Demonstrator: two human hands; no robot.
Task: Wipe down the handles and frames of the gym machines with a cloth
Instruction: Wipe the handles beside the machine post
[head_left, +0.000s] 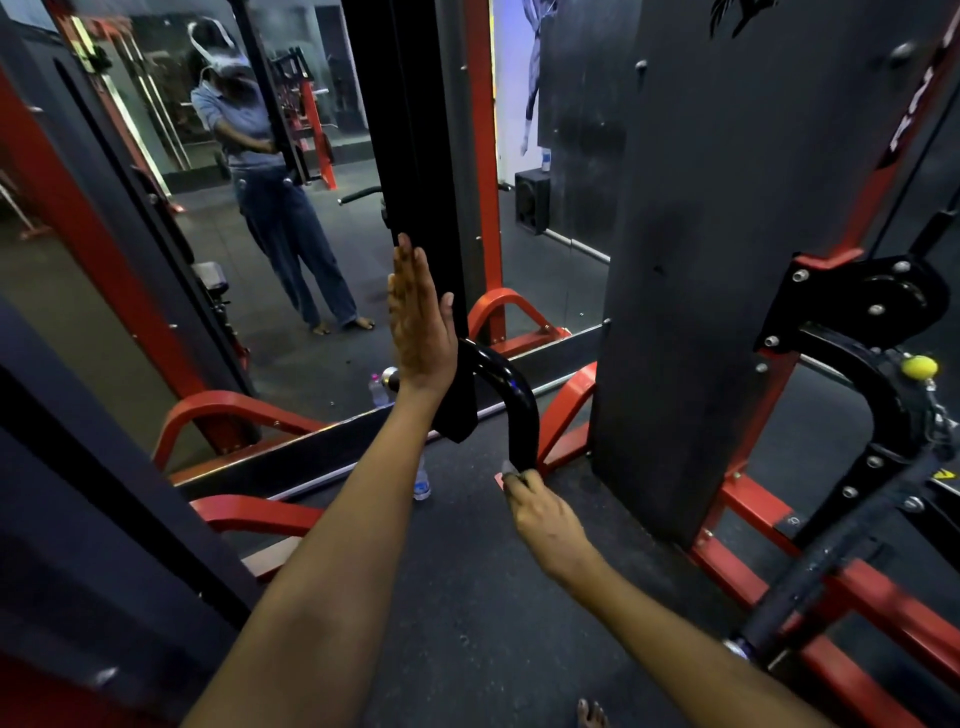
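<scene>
So my left hand (421, 317) is up in the middle of the frame, fingers straight and together, flat palm pushing a dark cloth (457, 410) against the black upright post (415, 156) of the machine. The cloth is mostly hidden behind my hand; a bit of it hangs out below my wrist, draped right beside the curved black handle (511, 400). Can't tell how much of the cloth is actually on the post versus the handle, it's all black on black there.

My right hand (540, 512) is lower, just right of center, fingers curled round the bottom end of that curved handle. The handle arcs up from my grip and over toward my left wrist.

Right side of the frame is the big black shroud panel (701, 260), with the red frame (743, 525) running along the floor below it. Further right there's a black pulley bracket (872, 301) with a small yellow ball (919, 367) next to it.

Left half is a wall mirror (249, 249), and I show up in it in the upper left, standing in jeans. A plastic water bottle (422, 480) sits on the dark floor near the mirror's bottom edge, just left of my left forearm. My bare toes (592, 714) peek in at the bottom edge.
</scene>
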